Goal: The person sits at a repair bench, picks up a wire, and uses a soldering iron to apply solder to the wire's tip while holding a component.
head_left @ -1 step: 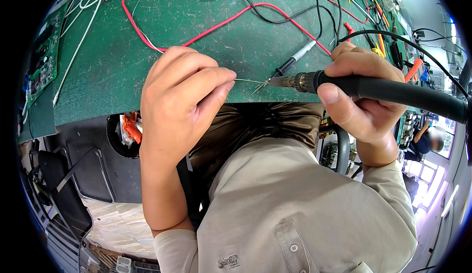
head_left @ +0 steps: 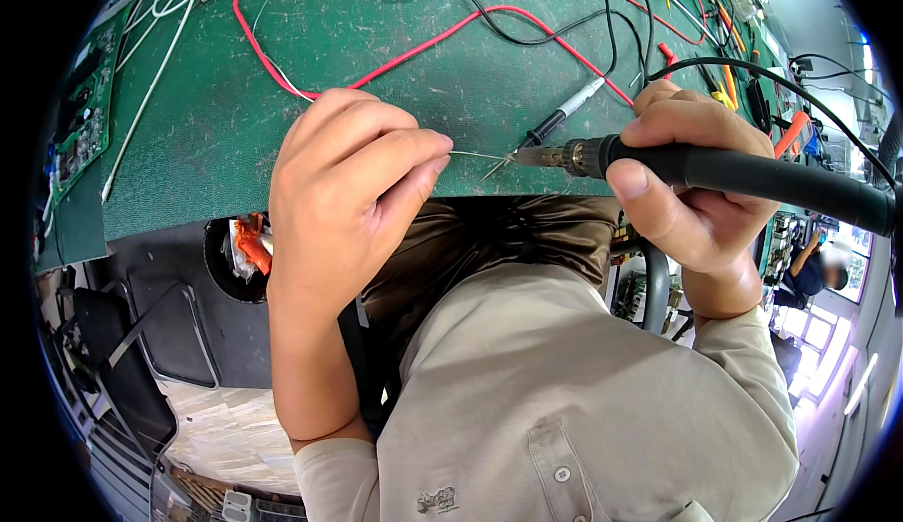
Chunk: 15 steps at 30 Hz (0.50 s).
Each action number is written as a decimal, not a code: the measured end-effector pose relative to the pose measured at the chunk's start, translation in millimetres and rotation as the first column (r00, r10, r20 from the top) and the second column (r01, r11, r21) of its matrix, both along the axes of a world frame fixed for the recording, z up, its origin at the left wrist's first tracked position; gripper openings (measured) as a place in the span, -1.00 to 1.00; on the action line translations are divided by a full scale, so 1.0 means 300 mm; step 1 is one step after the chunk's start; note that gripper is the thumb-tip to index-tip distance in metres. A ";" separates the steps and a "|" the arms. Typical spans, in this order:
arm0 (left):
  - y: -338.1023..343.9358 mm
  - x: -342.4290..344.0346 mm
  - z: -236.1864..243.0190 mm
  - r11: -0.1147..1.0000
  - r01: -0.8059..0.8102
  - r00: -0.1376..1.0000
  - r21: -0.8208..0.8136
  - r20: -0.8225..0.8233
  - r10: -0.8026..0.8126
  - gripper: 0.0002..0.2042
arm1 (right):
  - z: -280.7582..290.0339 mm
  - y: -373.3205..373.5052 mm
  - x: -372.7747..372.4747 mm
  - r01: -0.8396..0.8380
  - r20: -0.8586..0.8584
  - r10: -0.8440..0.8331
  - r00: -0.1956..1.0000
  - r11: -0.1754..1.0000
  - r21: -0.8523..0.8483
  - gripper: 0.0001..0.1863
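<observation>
My left hand (head_left: 343, 179) is closed in a pinch, thumb against index finger, on a thin silvery solder wire (head_left: 478, 154). The wire runs right from the fingertips toward the tip of a soldering iron (head_left: 781, 183). My right hand (head_left: 696, 174) grips the iron's black handle, its metal end pointing left. Near the iron's tip lies the thin metal end of a grey and black test probe (head_left: 566, 113), slanting over the green mat (head_left: 376, 42). Wire, probe end and iron tip meet or nearly meet; exact contact is too small to make out.
Red cable (head_left: 428, 44) and black cable (head_left: 527, 42) loop across the mat. A green circuit board (head_left: 85, 108) and white cables (head_left: 155, 99) lie at the left. Several tools and leads crowd the far right. Below the table's edge are a bin (head_left: 235, 268) and a black chair (head_left: 122, 362).
</observation>
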<state>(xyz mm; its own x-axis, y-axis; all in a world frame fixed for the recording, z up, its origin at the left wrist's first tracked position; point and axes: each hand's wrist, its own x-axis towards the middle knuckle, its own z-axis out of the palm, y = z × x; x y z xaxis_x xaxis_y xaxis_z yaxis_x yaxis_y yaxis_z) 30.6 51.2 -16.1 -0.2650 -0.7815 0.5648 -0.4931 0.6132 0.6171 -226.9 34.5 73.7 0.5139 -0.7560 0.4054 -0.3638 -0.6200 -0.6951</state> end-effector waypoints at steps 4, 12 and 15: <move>-0.003 -0.003 -0.004 1.000 0.007 1.000 -0.002 0.007 -0.007 -0.77 | -0.004 -0.002 -0.001 -0.003 -0.004 0.003 1.000 1.000 -0.011 -0.71; -0.004 -0.004 -0.003 1.000 0.008 1.000 -0.003 0.012 -0.008 -0.76 | 0.002 0.000 0.002 -0.004 -0.011 0.004 1.000 1.000 -0.009 -0.71; -0.003 -0.003 -0.005 1.000 0.005 1.000 -0.007 0.008 -0.005 -0.76 | 0.002 -0.001 0.001 -0.013 -0.006 0.013 1.000 1.000 -0.013 -0.72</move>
